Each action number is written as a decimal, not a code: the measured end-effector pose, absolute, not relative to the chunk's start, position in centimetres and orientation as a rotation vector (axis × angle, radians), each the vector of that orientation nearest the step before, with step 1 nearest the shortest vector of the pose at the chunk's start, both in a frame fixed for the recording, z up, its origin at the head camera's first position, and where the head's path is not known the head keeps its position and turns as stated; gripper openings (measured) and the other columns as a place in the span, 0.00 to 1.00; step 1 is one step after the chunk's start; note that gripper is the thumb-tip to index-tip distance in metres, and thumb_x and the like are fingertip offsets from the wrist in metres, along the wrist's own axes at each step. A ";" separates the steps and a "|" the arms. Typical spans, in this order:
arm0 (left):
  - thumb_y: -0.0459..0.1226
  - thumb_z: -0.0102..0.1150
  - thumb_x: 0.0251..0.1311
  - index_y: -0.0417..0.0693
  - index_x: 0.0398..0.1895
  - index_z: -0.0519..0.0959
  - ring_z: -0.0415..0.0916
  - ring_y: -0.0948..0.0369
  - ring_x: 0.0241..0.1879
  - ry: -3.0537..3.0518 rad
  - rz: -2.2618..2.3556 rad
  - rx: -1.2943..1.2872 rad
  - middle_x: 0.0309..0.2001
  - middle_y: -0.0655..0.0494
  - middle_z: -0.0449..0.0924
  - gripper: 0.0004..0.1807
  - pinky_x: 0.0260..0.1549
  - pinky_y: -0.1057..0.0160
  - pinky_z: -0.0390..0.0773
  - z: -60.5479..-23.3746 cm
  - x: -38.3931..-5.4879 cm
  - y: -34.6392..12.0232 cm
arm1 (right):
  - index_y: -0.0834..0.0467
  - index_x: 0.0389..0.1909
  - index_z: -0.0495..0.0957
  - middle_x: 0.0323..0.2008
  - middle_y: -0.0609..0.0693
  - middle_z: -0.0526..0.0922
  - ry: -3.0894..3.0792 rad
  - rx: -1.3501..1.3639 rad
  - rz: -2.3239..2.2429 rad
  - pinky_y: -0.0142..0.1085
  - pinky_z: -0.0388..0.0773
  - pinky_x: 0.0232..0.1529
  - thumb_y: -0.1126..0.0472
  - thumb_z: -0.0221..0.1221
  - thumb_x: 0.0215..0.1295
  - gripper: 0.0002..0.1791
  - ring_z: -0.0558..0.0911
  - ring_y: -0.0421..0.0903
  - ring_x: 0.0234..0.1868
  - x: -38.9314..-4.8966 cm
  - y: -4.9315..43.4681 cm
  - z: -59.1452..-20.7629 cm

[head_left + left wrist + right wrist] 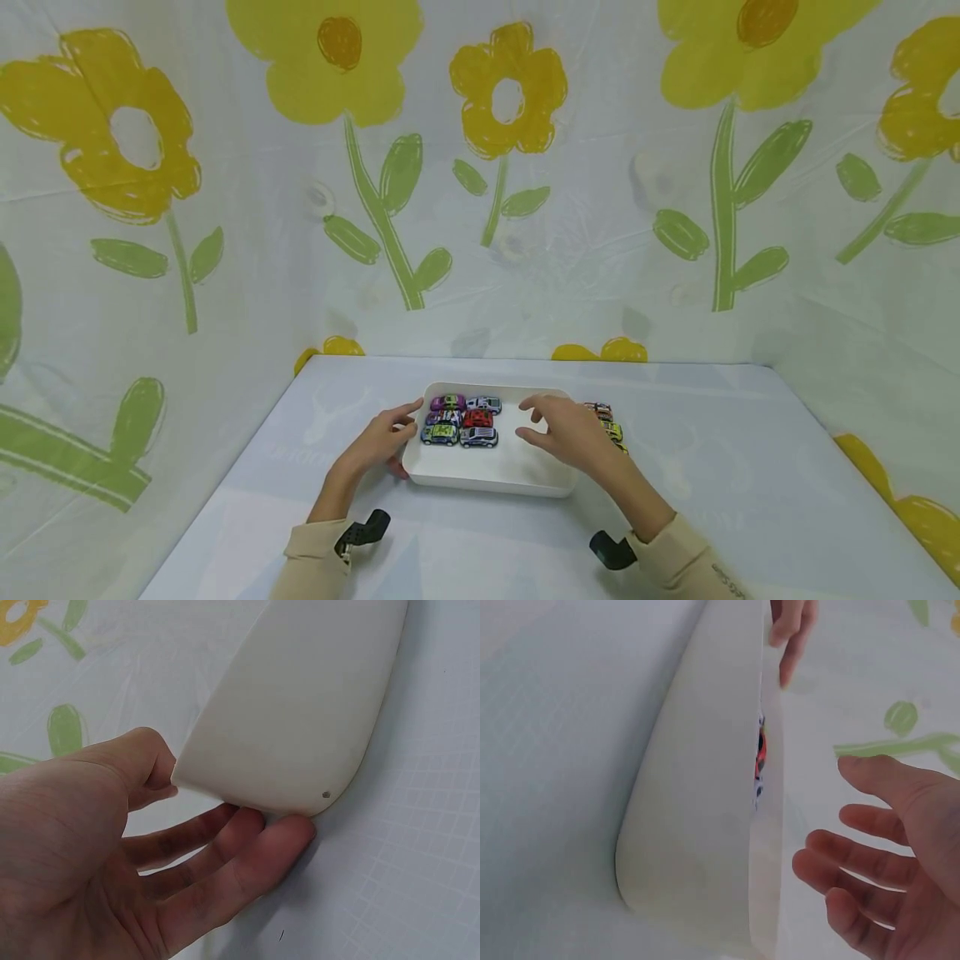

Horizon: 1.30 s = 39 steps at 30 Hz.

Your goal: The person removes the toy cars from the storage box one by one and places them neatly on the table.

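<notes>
Left hand (382, 440): fingers relaxed, fingertips touching the left wall and near corner of a white rectangular plastic tray (487, 475). Right hand (566, 433): spread, empty, hovering above the tray's right part. Tray on the pale table (750, 500), holding six small painted toy cars (461, 421) at its far left. More toy cars (609, 423) just right of it.

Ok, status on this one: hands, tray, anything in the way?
Left hand touching tray corner, open. Right hand open over tray, empty. Six cars inside, more cars right of tray.
</notes>
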<state>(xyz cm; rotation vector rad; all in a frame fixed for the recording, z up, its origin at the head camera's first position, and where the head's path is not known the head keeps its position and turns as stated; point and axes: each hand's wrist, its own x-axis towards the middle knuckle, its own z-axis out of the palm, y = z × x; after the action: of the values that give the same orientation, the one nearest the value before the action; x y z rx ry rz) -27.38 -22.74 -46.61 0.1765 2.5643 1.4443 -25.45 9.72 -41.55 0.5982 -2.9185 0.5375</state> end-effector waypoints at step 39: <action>0.35 0.49 0.70 0.51 0.75 0.60 0.80 0.49 0.46 2.554 1.449 0.210 0.60 0.34 0.72 0.30 0.17 0.53 0.86 -46.8 -27.4 -22.8 | 0.49 0.50 0.82 0.42 0.47 0.86 -3.055 0.555 0.528 0.42 0.81 0.35 0.47 0.68 0.57 0.21 0.79 0.44 0.33 -27.4 3.5 -45.0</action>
<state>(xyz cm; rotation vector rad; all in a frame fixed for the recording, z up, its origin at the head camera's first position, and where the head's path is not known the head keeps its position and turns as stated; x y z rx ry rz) -27.44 -22.81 -46.76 0.2099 2.5536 1.4488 -27.38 3.51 -45.03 0.5546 -3.0553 0.5275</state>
